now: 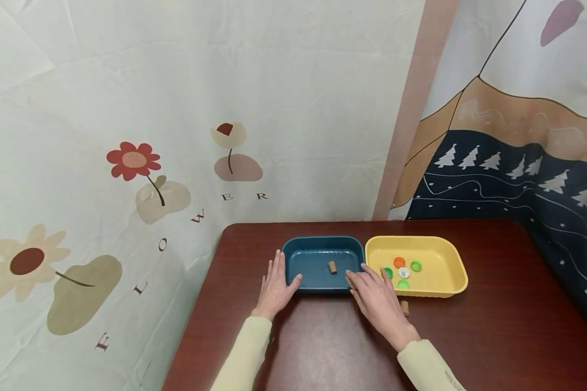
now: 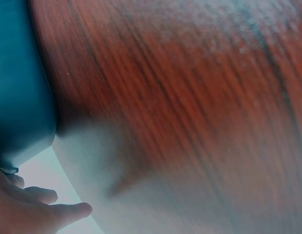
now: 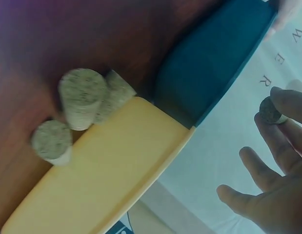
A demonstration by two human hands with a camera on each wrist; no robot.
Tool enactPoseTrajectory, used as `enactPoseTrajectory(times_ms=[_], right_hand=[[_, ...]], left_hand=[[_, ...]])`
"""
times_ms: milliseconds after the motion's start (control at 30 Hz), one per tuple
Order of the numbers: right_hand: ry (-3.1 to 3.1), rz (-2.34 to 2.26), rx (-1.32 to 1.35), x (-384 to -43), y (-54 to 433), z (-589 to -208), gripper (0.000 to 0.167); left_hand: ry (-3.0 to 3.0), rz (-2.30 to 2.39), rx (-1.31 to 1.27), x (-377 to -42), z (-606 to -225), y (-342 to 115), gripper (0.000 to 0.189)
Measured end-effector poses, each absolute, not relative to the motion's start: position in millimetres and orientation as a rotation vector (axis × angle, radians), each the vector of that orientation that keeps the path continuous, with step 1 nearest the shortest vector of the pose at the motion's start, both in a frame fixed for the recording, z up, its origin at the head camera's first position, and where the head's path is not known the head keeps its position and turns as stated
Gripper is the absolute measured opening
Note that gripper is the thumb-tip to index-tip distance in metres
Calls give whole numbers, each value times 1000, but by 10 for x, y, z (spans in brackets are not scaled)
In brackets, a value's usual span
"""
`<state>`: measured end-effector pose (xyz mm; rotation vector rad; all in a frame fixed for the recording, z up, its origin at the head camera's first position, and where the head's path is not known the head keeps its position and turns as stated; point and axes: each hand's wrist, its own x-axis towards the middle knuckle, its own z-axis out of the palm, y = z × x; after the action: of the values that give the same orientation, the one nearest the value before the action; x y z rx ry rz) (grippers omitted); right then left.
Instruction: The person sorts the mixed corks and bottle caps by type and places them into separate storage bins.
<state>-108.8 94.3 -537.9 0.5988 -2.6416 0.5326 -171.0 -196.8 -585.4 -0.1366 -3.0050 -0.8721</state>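
A pinched cork (image 3: 271, 111) hangs over the near right corner of the blue tray (image 1: 310, 274), one round end facing the right wrist camera. Another cork (image 1: 332, 267) lies right of that tray's middle, its long axis running roughly from far edge to near edge. The right hand (image 1: 379, 304) reaches in palm down, thumb and forefinger gripping the pinched cork; the left hand (image 1: 275, 287) rests, fingers straight, along the left edge. More corks (image 3: 82, 97) sit by the near edge of the yellow tray (image 1: 437, 274). The dark red table (image 1: 323, 347) meets flower-printed cloth (image 1: 298, 81) behind.
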Motion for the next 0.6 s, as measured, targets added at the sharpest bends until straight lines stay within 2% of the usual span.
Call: enactPoseTrajectory(times_ms=[600], right_hand=[[-2740, 384, 537, -1670, 665, -5434, 40]], left_hand=[[-2981, -882, -141, -1702, -5855, -1962, 92]])
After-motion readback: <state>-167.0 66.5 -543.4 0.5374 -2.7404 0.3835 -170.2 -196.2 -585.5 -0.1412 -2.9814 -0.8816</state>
